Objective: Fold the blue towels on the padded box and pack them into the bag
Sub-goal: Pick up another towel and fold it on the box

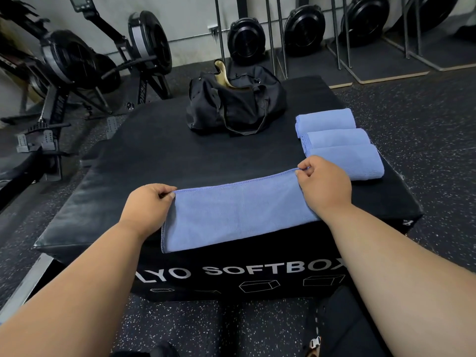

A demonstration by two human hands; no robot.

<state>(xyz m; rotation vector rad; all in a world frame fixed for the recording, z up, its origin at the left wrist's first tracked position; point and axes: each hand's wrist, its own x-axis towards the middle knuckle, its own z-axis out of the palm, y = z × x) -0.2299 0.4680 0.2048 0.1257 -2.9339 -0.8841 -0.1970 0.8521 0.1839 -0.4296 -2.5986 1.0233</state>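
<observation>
Blue towel (239,212) before bag (235,104), folded towels (340,143) alongside.

Rowing machines (85,65) at upper left, black flywheel housings and angled rails, footplates (33,141) lower down at the left edge. More black round fan housings (246,38) along the top, against a pale wall (190,19), between thin upright metal posts (270,34). Flat dark base plates with light edges (386,70) at upper right. Speckled black rubber flooring (425,119) on the right and along the bottom. Small white buckle (314,342) on dark fabric at bottom right of centre.
</observation>
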